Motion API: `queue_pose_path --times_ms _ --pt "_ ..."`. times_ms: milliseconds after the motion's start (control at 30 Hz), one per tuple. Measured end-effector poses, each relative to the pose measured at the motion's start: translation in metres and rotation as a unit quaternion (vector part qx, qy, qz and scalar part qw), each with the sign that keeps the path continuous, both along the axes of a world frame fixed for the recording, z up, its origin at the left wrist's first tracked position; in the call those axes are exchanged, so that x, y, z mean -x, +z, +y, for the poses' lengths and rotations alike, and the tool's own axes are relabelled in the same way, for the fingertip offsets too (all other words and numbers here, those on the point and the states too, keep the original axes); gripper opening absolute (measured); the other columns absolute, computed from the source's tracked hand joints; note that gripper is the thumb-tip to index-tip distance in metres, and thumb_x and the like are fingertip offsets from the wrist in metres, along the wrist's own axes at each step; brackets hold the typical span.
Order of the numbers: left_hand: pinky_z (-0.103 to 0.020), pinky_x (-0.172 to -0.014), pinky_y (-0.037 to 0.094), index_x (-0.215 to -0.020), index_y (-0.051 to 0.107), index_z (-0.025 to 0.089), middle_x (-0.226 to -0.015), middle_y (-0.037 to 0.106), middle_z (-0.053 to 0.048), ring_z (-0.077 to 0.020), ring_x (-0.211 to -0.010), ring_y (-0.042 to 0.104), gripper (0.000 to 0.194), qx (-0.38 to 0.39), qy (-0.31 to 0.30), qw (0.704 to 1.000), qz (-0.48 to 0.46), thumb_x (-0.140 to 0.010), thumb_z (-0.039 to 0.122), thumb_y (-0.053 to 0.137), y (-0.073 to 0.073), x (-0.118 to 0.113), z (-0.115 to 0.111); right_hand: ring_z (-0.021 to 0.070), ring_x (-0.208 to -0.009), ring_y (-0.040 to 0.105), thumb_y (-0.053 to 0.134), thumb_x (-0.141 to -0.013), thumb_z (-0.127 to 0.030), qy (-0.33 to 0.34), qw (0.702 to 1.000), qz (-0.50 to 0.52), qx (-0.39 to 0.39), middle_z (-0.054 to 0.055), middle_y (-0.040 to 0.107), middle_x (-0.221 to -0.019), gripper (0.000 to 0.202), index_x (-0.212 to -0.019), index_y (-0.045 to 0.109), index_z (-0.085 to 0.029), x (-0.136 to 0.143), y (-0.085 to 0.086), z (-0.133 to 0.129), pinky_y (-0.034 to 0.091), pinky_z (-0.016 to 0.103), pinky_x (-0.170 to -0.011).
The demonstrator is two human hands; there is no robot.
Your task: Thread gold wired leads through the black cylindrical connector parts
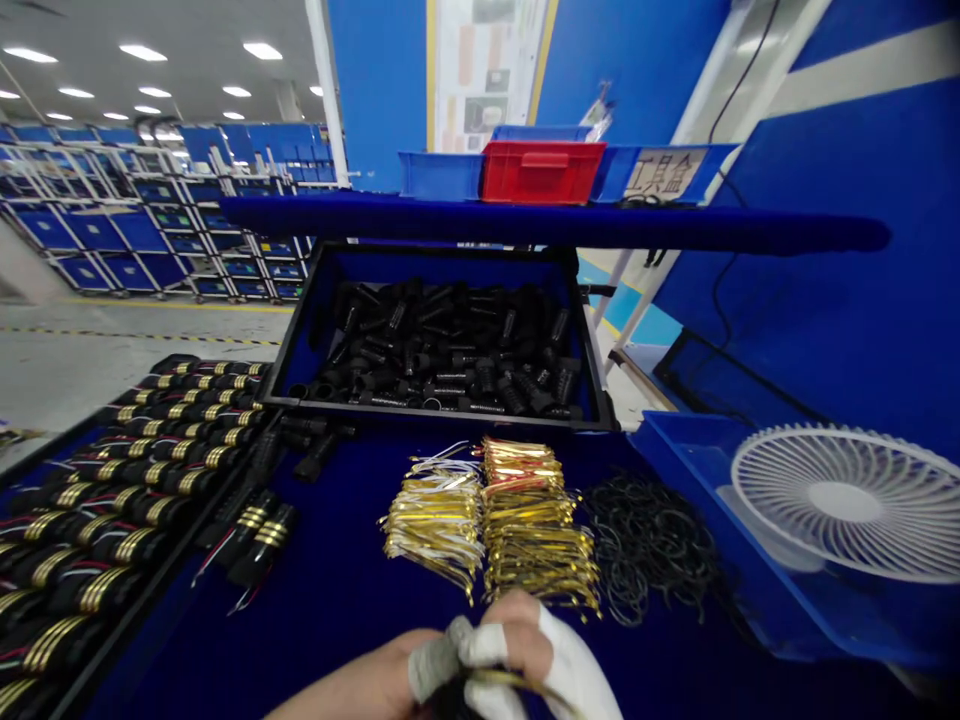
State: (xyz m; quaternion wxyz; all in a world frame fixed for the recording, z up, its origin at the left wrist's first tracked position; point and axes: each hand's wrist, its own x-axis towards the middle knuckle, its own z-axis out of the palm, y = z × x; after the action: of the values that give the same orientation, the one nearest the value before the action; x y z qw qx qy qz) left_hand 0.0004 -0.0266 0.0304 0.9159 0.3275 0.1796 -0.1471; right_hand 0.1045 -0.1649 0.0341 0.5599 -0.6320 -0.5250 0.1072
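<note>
Behind the blue bench, a label reads 工具盒; both hands' fingers pinch a gold strip.

Matt deep-blue cloth table cover. Glossy gold foil strips in heaps. Matt black plastic cylindrical housings. Thin black rubber rings, dull. Smooth white plastic fan grille. White woven fabric finger cots. Glossy red plastic bin.

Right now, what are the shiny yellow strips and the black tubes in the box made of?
The gold strips look like thin metal or foil: they glint brightly. The black tubes in the tray look like matte plastic, dull with only faint highlights. Neither is certain from here.
</note>
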Motion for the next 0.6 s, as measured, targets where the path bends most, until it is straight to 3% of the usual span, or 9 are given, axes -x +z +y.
queue_pose_path --times_ms 100,200,267,333,433,533,600 --pt "-0.023 -0.062 0.052 -0.087 0.072 0.012 -0.075 0.067 -0.007 -0.0135 -0.061 0.063 0.033 0.045 -0.023 0.997 0.059 -0.075 0.042 0.081 -0.011 0.007 -0.002 0.0162 -0.074 0.067 0.064 -0.088 -0.026 0.027 0.999 0.017 0.029 0.002 0.068 -0.087 0.024 -0.111 0.068 -0.031 0.005 0.003 -0.007 0.056 0.026 -0.068" --pt "-0.025 -0.050 0.053 -0.082 0.071 0.005 -0.071 0.069 -0.013 -0.0170 -0.053 0.065 0.050 0.045 -0.087 0.991 0.086 -0.078 0.054 0.074 -0.028 0.018 0.001 0.0145 -0.068 0.063 0.061 -0.090 -0.025 0.048 0.994 0.062 0.073 -0.001 0.062 -0.078 0.009 -0.092 0.069 -0.029 0.008 0.003 -0.012 0.053 0.024 -0.062" --pt "-0.026 -0.049 0.054 -0.084 0.070 0.005 -0.071 0.069 -0.014 -0.0184 -0.052 0.066 0.059 0.055 -0.107 0.989 0.081 -0.075 0.063 0.072 -0.033 0.024 0.001 0.0139 -0.062 0.059 0.064 -0.088 -0.028 0.045 0.995 0.066 0.061 -0.002 0.061 -0.073 0.005 -0.085 0.067 -0.027 0.009 -0.001 -0.014 0.050 0.024 -0.059" --pt "-0.027 -0.052 0.056 -0.091 0.068 0.011 -0.074 0.070 -0.010 -0.0181 -0.054 0.067 0.056 0.053 -0.051 0.995 0.064 -0.068 0.061 0.080 -0.032 0.026 0.000 0.0131 -0.056 0.055 0.063 -0.089 -0.030 0.014 0.996 0.072 0.045 -0.004 0.057 -0.066 0.015 -0.075 0.061 -0.025 0.012 -0.008 -0.013 0.046 0.024 -0.053" --pt "-0.026 -0.063 0.057 -0.101 0.066 0.017 -0.082 0.070 -0.006 -0.0161 -0.066 0.069 0.054 0.030 0.065 0.997 0.043 -0.061 0.045 0.090 -0.025 0.022 -0.005 0.0134 -0.056 0.050 0.058 -0.093 -0.032 -0.092 0.990 0.087 0.054 -0.003 0.051 -0.063 0.030 -0.066 0.049 -0.024 0.019 -0.021 -0.012 0.041 0.025 -0.051" --pt "-0.030 -0.073 0.057 -0.115 0.066 0.016 -0.097 0.068 -0.010 -0.0169 -0.080 0.068 0.056 0.013 0.075 0.996 0.037 -0.071 0.044 0.085 -0.019 0.017 -0.007 0.0144 -0.059 0.049 0.058 -0.093 -0.030 -0.193 0.976 0.058 0.079 -0.002 0.050 -0.067 0.027 -0.069 0.048 -0.024 0.025 -0.028 -0.013 0.042 0.026 -0.055" --pt "-0.031 -0.075 0.057 -0.121 0.065 0.017 -0.101 0.066 -0.010 -0.0180 -0.085 0.066 0.057 -0.008 0.071 0.997 0.039 -0.075 0.048 0.081 -0.016 0.014 -0.006 0.0147 -0.059 0.049 0.058 -0.092 -0.028 -0.190 0.977 0.033 0.093 -0.001 0.050 -0.068 0.024 -0.070 0.050 -0.024 0.027 -0.028 -0.015 0.042 0.027 -0.055"
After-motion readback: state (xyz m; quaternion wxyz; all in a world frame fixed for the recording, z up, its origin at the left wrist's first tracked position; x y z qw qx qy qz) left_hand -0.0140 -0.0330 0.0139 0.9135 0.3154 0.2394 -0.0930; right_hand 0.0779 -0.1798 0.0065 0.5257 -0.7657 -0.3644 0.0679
